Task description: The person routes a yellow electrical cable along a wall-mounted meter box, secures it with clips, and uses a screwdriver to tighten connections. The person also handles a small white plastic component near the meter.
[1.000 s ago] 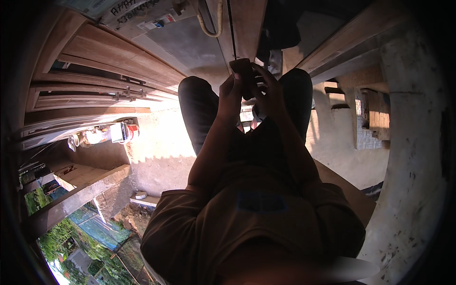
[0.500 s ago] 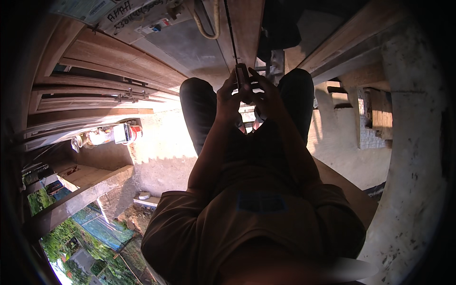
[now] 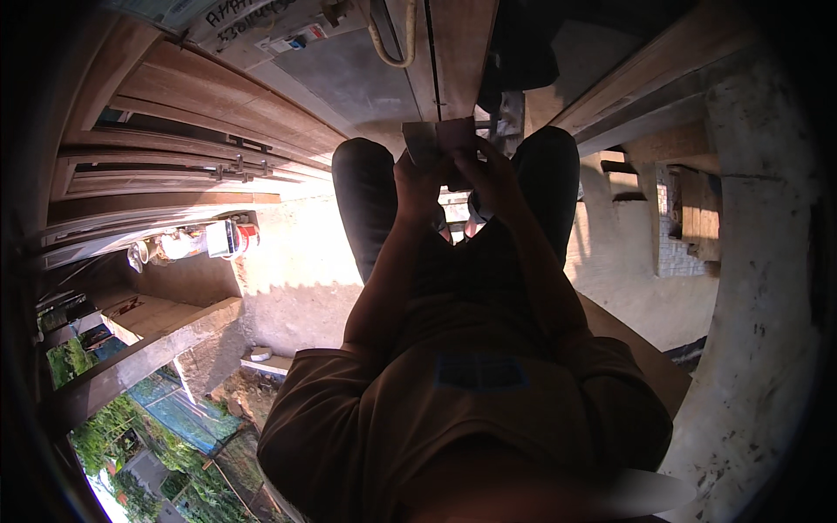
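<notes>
Between my knees, both hands are raised close together in front of a wooden plank (image 3: 462, 61). They hold a small sheet that looks like sandpaper (image 3: 456, 135). One half, on the right, is dull reddish brown; the other, on the left, is greyish. Whether these are one folded sheet or two pieces, I cannot tell. My left hand (image 3: 418, 179) is closed around the lower edge of the greyish half. At the reddish half, my right hand (image 3: 493, 177) pinches with thumb and fingers. Shade darkens both hands, so single fingers are hard to make out.
Long wooden frames (image 3: 209, 105) lean along the left. A bent beige tube or handle (image 3: 392, 48) lies on a grey surface ahead. A red and white bucket (image 3: 247, 237) stands left, near a low ledge (image 3: 196, 336). To the right runs a pale wall (image 3: 754, 261).
The sheet was narrow and upright between my hands; now it is spread wider, with a greyish and a reddish face showing. My left fingers sit lower on it. The view has shifted slightly.
</notes>
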`<act>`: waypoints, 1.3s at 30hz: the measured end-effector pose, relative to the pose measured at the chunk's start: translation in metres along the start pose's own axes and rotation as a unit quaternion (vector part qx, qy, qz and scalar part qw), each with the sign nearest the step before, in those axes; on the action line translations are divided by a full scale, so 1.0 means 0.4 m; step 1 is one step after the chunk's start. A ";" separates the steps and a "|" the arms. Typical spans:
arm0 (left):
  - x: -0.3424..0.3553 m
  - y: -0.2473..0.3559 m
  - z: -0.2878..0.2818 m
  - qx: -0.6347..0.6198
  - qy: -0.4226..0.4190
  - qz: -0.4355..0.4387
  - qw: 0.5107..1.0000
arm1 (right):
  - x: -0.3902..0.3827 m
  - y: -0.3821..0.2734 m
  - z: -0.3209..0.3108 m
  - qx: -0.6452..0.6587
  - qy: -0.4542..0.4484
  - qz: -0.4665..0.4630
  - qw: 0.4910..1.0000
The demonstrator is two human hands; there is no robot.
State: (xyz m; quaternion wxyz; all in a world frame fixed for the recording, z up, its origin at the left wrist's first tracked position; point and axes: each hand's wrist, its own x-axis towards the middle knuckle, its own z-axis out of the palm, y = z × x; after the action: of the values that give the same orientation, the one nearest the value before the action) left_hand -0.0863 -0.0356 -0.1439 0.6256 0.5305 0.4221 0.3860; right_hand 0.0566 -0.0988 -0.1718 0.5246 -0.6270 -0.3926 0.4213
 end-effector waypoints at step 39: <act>-0.023 0.092 0.018 -0.111 -0.004 -0.031 0.993 | -0.003 -0.003 -0.020 0.370 -0.001 -0.008 0.929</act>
State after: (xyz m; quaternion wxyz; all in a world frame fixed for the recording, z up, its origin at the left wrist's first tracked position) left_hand -0.0840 -0.0415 -0.1060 0.6944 0.4459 0.3899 0.4087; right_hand 0.0638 -0.1025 -0.1698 0.7222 -0.3847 -0.2149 0.5331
